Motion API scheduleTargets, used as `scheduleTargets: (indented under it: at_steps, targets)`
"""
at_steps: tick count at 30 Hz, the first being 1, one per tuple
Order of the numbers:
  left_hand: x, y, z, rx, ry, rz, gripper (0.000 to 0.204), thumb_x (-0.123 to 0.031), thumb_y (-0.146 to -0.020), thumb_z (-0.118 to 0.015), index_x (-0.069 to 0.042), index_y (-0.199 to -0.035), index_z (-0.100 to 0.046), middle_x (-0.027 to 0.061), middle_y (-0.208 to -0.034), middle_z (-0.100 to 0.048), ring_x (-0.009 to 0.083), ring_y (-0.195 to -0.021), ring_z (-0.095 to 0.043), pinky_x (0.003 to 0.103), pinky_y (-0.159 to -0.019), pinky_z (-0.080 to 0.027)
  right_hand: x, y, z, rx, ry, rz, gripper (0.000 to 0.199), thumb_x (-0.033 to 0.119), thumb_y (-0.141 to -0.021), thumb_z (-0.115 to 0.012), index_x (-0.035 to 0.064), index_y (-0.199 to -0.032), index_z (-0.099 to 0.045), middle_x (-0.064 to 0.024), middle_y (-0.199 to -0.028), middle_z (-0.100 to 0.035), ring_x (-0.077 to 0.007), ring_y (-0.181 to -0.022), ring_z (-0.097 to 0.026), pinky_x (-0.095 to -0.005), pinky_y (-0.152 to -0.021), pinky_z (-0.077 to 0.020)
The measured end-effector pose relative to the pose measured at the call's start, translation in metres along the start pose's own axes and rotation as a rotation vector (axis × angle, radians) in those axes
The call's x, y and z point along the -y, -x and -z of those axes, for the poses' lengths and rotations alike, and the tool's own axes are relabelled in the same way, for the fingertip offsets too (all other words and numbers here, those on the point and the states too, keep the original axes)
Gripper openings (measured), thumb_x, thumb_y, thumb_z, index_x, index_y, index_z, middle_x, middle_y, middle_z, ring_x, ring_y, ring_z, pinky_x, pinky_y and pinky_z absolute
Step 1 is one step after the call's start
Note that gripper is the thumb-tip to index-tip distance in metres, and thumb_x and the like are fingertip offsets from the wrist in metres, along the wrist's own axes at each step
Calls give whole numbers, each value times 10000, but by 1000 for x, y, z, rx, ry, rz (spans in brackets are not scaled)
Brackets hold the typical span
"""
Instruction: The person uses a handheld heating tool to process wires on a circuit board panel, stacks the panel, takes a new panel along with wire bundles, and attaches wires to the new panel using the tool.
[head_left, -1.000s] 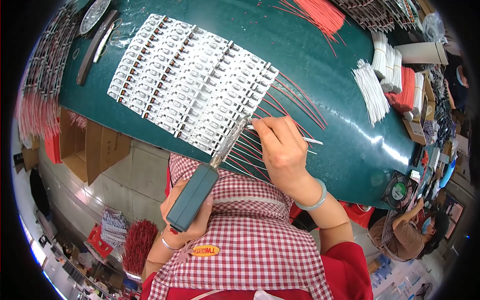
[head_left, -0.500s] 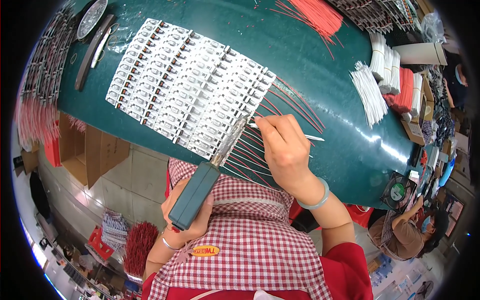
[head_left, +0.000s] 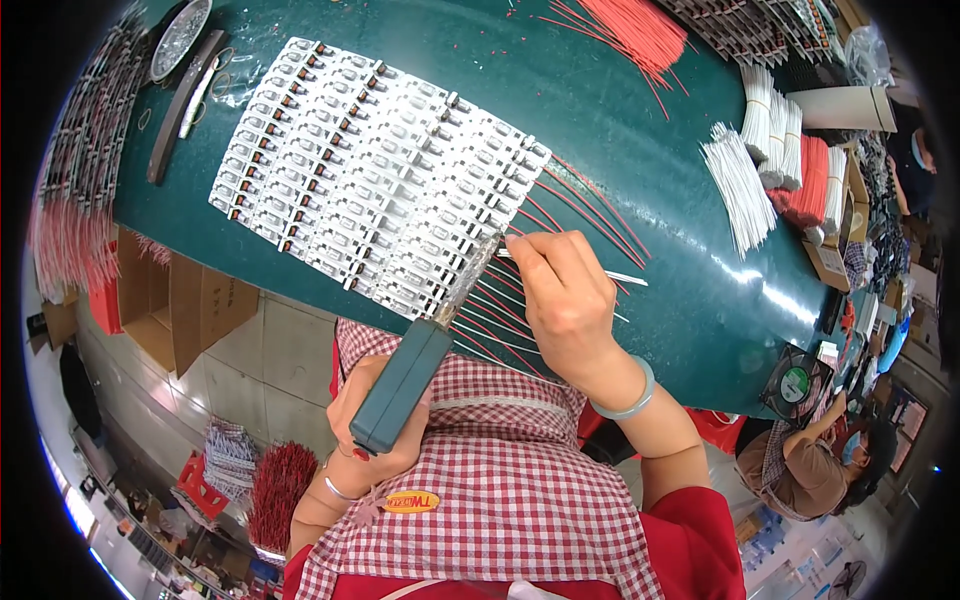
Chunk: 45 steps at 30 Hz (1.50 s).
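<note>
My left hand [head_left: 378, 418] is wrapped round the dark green handle of a soldering iron [head_left: 403, 388]. Its metal shaft slants up and right, and the tip rests near the right edge of a white circuit board panel [head_left: 350, 170] with rows of small parts. Beside that tip, my right hand [head_left: 572, 305] pinches a white wire [head_left: 626, 277], whose end sticks out past the knuckles. Red wires [head_left: 600, 215] fan out from the panel's upper right edge. Below them, red and white wires [head_left: 500, 320] trail from the same edge, partly behind the shaft and my right hand.
The green table [head_left: 690, 180] carries loose red wires [head_left: 635, 35] at the back and bundled white wires [head_left: 737, 190] at right. An oval tray [head_left: 182, 40] and a dark bar [head_left: 186, 105] lie at far left. A cardboard box [head_left: 190, 305] stands below. Another person [head_left: 820, 455] sits at right.
The soldering iron's handle has shifted slightly up and right with my left hand. My right hand has barely moved and still pinches the white wire beside the tip.
</note>
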<state>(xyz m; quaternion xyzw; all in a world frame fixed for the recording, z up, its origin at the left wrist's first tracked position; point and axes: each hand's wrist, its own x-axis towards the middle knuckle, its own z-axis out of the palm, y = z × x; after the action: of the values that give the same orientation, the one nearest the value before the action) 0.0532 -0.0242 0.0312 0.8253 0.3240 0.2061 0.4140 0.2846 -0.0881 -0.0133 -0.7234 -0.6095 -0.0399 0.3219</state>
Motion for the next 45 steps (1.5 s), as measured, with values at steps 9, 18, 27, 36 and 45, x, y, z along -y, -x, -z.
scheduleTargets:
  at_steps: [9,18,27,36,45]
  targets:
    - [17,25,-2,-9,23,38,241,39,-754,-766,66,-989,-718,187,-952,-698,323,-791,-717,366,-689,-593,0,0,1,13,-8,-7,335,-9,-689,-662,-49,-1021,-679,-110,-929,-635,-249,-793,-612,-339,-609,-525]
    - [20,23,-2,15,31,66,295,12,-766,-768,75,-1050,-722,229,-1029,-718,357,-880,-742,372,-751,-605,-4,-7,13,35,-10,-18,372,-30,-717,-662,-65,-1086,-675,-118,-958,-624,-254,-823,-607,-341,-622,-523]
    - [24,21,-5,-1,31,35,286,17,-754,-767,72,-1032,-729,223,-1017,-724,342,-854,-744,358,-733,-603,-8,-9,9,63,12,-67,446,-64,-714,-654,-64,-1159,-686,-119,-969,-592,-259,-841,-576,-348,-657,-505]
    - [22,18,-8,22,29,96,273,7,-760,-770,60,-1024,-727,213,-1018,-720,321,-840,-741,343,-730,-600,-17,-5,-1,-46,4,-7,388,-49,-701,-681,-43,-1088,-716,-96,-910,-638,-231,-773,-613,-319,-575,-492]
    - [23,18,-8,48,55,105,261,10,-763,-767,51,-1018,-726,208,-1033,-714,324,-868,-738,349,-748,-601,-14,-7,1,-45,38,-6,332,-17,-693,-698,-28,-1024,-721,-69,-882,-645,-209,-769,-620,-312,-577,-492]
